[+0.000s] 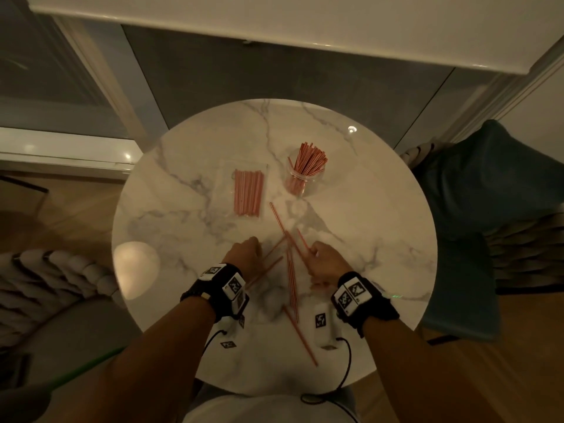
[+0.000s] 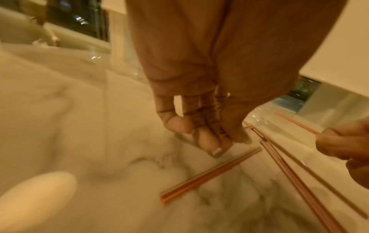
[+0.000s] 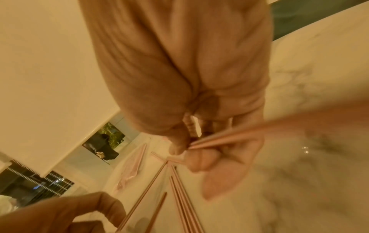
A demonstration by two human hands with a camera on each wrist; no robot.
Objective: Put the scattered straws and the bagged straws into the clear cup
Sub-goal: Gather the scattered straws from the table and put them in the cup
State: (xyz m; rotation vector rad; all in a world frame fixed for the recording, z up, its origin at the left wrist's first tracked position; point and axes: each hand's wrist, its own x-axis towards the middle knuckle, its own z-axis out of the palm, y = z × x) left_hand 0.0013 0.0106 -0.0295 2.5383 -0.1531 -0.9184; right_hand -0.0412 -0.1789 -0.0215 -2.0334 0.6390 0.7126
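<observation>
On the round marble table (image 1: 171,227) stands a clear cup (image 1: 305,178) full of red-and-white straws. To its left lies the clear bag of straws (image 1: 248,193). Several loose straws (image 1: 291,270) lie crossed between my hands. My right hand (image 1: 325,259) pinches a few straws (image 3: 223,139) between thumb and fingers (image 3: 187,149); one end sticks out toward the cup. My left hand (image 1: 244,254) hovers with its fingers (image 2: 207,140) loosely curled down at the tabletop, just left of a loose straw (image 2: 209,175), holding nothing.
A teal cushion (image 1: 488,184) sits on a seat right of the table, a braided grey seat (image 1: 52,276) at the left. A white counter edge (image 1: 274,25) runs beyond the table. Another straw (image 1: 300,335) lies near the front edge between my wrists.
</observation>
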